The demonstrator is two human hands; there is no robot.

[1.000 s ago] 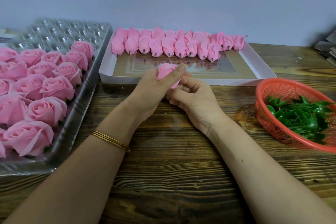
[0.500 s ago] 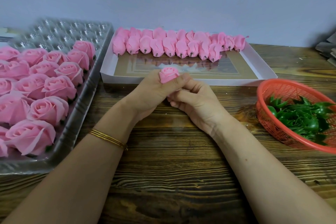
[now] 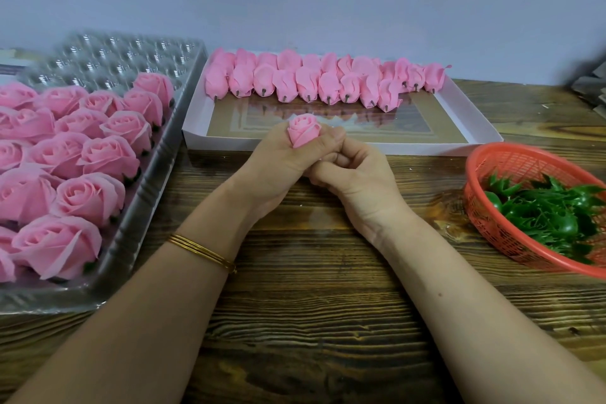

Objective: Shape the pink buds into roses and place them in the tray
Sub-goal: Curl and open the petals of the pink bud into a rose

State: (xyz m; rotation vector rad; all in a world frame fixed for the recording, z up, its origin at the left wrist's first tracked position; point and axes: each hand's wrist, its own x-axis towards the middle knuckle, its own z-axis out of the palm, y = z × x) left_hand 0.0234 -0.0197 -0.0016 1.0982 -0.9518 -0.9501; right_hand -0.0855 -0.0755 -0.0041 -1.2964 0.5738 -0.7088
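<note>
- Wooden table: dark plank top that carries everything below.
- Clear plastic tray, left of the person: its near and middle cells are filled with finished roses, and empty cells show only at the far end.
- White box, straight ahead: unshaped pink buds lie in a row along its far wall, stub ends toward the person.
- Red basket, at right: holds green leaf pieces.
- Left hand: fingers and thumb are wrapped round the lower half of the bud in work.
- Right hand: fingers are curled against the left hand, under the bud. Whether they pinch its base is hidden.
- Bud in work: held above the table just before the box. It stands roughly upright, petals up and base down in the fist, and it looks tighter than the finished roses.
- Judgement: the empty cells lie far-left of the grip, beyond the roses. The left hand is nearer them, and the bud's axis already suits a base-down placing.
- Gold bangle: on the left wrist.
</note>
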